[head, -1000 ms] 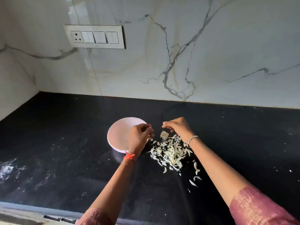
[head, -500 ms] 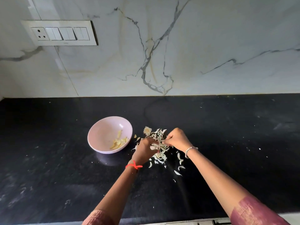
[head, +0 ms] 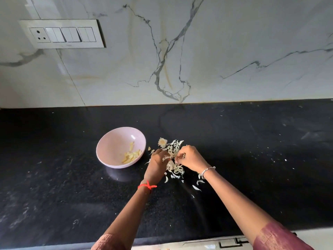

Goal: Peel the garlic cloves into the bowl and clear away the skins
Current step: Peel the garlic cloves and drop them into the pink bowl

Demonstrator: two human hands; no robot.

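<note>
Your left hand (head: 158,160) has left the bowl (head: 115,139) and joined your right hand (head: 191,158) in the skins (head: 175,167). Both curl their fingers, pinching at skins. Peeled cloves (head: 131,155) lie in the bowl, just beside the pile. Peeling looks finished, so you're probably gathering skins now.

A: What is going on?
B: Left hand (head: 157,164) and right hand (head: 191,159) are pinching into the garlic skins (head: 174,168), lying at three o'clock from the pink bowl (head: 111,148) holding peeled cloves (head: 131,156).
</note>
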